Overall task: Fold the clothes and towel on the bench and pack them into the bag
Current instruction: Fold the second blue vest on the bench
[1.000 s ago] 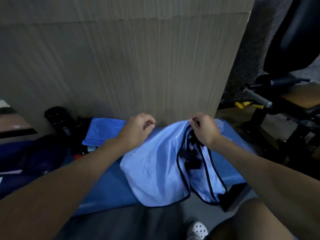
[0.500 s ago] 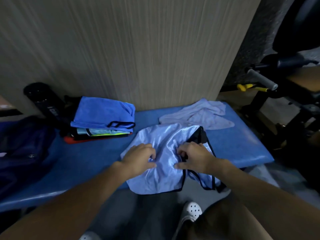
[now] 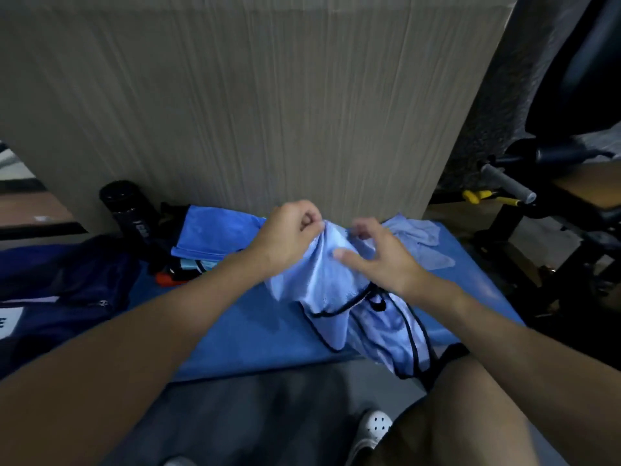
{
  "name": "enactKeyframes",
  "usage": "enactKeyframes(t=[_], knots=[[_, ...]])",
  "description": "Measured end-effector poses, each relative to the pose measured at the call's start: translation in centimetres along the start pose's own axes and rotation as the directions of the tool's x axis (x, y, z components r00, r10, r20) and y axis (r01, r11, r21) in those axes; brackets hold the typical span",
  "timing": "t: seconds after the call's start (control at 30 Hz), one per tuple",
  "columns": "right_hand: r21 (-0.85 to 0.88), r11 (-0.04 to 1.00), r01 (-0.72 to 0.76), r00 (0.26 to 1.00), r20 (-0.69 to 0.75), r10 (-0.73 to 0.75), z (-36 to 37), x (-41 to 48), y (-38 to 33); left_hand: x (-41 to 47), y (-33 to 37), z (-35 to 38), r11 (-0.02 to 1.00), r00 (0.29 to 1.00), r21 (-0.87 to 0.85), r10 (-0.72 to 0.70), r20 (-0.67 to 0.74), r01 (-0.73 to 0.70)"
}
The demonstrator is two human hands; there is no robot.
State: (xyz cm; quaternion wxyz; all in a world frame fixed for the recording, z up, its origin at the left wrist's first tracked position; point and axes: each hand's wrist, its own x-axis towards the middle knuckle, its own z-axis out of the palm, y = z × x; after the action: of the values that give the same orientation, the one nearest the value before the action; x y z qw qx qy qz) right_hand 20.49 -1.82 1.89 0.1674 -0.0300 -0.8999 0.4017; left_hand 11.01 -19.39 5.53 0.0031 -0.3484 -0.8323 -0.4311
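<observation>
L hand (image 3: 289, 237) fingers curled, pinching top edge of lt-blue black-trimmed garment (image 3: 322, 280). Garment is held up over blue tabletop (image 3: 252, 324), lower part draping off front edge. R hand (image 3: 379, 260) fingers spread, touching the cloth. Folded stack (image 3: 215, 237) behind L wrist; pale towel (image 3: 423, 240) crumpled beyond R hand; dark bag (image 3: 67, 290) at tabletop's other end.

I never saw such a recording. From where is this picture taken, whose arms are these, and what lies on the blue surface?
No machine here: a person wears a camera on the head, so you look down along their own arms. The left hand pinches a light blue garment with black trim over the blue bench. The right hand is at the same cloth; blur hides its grip. On the bench also lie a folded blue stack and a pale towel. A dark bag sits left.
</observation>
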Motion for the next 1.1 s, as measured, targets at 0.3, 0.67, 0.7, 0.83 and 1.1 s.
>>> enactKeyframes(t=[0.3,0.67,0.7,0.83,1.1], knots=[[0.115,0.992,0.060,0.993,-0.111,-0.047,-3.7,0.3,-8.2,-0.6,6.7,-5.0,0.965,0.997,-0.261,0.008,-0.072,-0.026],[0.431,0.903,0.004,0.989,-0.133,0.059,-6.8,-0.7,-9.9,-5.6,5.1,-7.8,0.969,0.997,-0.233,-0.072,0.035,0.078],[0.425,0.905,-0.017,0.985,-0.146,0.087,-7.0,-0.8,-9.5,-5.5,5.5,-8.0,0.970,0.997,-0.233,-0.077,0.006,0.077],[0.355,0.930,-0.093,0.976,-0.150,0.155,-7.6,-0.9,-8.9,-4.7,8.0,-8.4,0.972,0.996,-0.235,-0.051,-0.078,0.031],[0.121,0.974,0.193,0.981,-0.005,-0.194,-7.7,-2.1,-12.7,-3.4,11.2,-7.6,0.948,0.992,-0.319,-0.035,-0.119,-0.004]])
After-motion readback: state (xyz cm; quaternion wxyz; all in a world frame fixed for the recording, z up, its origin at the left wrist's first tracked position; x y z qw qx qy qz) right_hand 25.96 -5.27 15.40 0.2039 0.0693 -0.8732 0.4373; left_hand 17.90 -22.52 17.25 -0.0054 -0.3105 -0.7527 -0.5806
